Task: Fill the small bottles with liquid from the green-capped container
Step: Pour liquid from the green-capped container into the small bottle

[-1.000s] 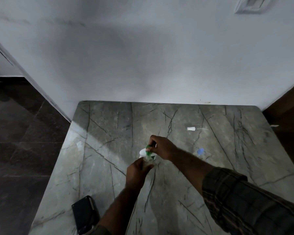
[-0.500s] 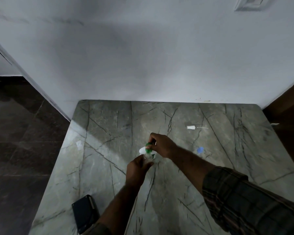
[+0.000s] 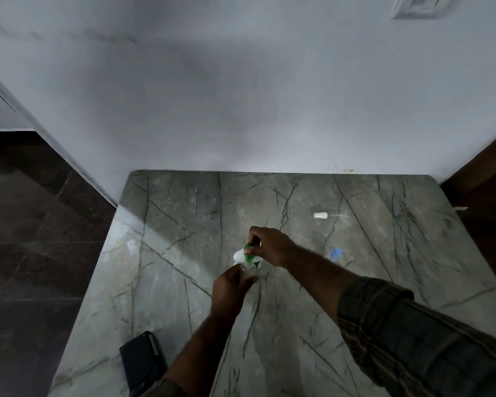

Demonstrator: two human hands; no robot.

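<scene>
My right hand grips the green-capped container, tipped so its green nozzle points down. Just below it my left hand holds a small clear bottle, whose mouth sits right under the nozzle; most of that bottle is hidden in my fingers. A white rounded shape shows behind the nozzle. Another small bottle with a blue cap stands on the marble table to the right. A white cap with a thin dip tube lies further back on the right.
A black phone or wallet lies at the table's front left edge. A small clear item sits near the left edge. The white wall runs along the table's far side; dark floor lies to the left.
Both hands stay together over the table's middle. The nozzle remains over the small bottle with only slight shifts.
</scene>
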